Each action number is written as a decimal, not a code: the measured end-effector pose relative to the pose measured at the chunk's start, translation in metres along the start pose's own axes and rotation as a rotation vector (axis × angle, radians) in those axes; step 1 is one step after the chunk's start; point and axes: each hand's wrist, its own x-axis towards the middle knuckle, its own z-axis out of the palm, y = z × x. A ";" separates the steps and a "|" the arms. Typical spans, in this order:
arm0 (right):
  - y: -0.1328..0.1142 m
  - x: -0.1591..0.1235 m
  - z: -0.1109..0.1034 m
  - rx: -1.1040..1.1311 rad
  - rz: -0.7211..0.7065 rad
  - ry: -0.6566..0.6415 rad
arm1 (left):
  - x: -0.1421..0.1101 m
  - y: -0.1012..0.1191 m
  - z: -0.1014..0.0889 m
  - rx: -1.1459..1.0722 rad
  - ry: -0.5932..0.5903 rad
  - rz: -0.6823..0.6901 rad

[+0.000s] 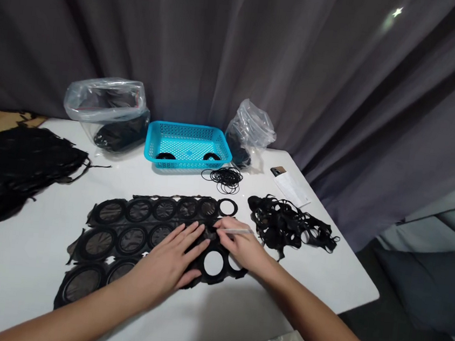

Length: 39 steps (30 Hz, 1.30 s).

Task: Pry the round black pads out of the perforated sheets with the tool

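Note:
A black sheet of joined rings (131, 239) lies flat on the white table, most of its rings filled with thin dark material. Several rings on its right side have open centres with white showing through. My left hand (176, 254) rests on the sheet, palm down with fingers spread. Just right of it, my right hand (240, 242) is closed around a slender pale tool (236, 230), held like a pen. The tool's tip is against the sheet near my left fingertips, and the fingers partly hide it, so its exact kind is unclear.
A blue basket (189, 146) with black rings stands at the back, between two clear plastic bags (107, 109) (252, 127) holding black items. Thin black loops (227, 177) lie before it. Tangled black scraps (287, 220) are at right, stacked black sheets (12, 169) at left.

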 end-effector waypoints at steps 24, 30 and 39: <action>0.011 -0.004 0.028 -0.216 -0.093 -0.039 | -0.005 -0.006 0.010 0.024 -0.015 -0.002; 0.039 0.028 -0.025 -0.156 0.088 0.350 | 0.000 -0.005 0.001 0.017 -0.014 -0.014; 0.028 0.061 0.000 0.011 -0.079 -0.065 | 0.032 -0.043 0.002 0.093 -0.032 -0.047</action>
